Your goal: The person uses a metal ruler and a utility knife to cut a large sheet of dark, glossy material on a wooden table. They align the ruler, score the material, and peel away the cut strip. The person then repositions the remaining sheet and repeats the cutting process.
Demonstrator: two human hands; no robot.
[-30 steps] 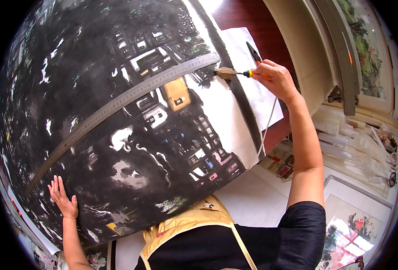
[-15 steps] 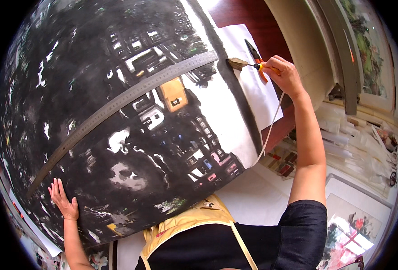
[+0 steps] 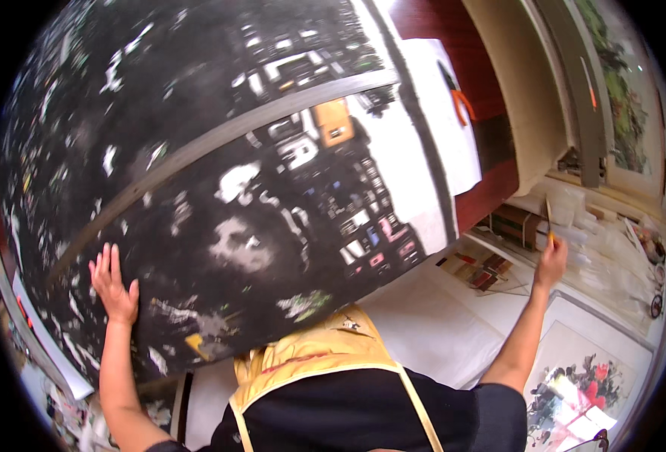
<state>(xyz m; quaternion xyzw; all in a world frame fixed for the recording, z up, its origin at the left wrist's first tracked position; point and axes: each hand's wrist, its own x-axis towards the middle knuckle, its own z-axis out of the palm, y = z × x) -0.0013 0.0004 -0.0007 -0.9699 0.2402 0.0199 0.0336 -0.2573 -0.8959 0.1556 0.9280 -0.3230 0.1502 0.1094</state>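
My left hand (image 3: 114, 286) lies flat with its fingers stretched out on a large dark ink painting (image 3: 174, 248), close to the near left end of a long grey metal ruler (image 3: 220, 139). The ruler crosses the painting toward its right border. Off to the right, away from the painting, my right hand (image 3: 550, 264) is closed round the yellow handle of a scraper (image 3: 550, 218). The scraper points upward and shows as a thin edge from this side. Orange-handled pliers (image 3: 462, 107) rest on white paper (image 3: 461, 162) beside the painting's right border.
The painting covers a dark red table (image 3: 491, 184). A second framed flower painting (image 3: 574, 369) lies at the lower right. Clear plastic-wrapped items (image 3: 604, 233) sit at the right, below a landscape picture (image 3: 627, 98). A yellow apron (image 3: 318, 346) covers my front.
My right hand has drawn the scraper from beside the pliers down and right, away from the painting. The view has shifted, while my left hand stays flat by the ruler.
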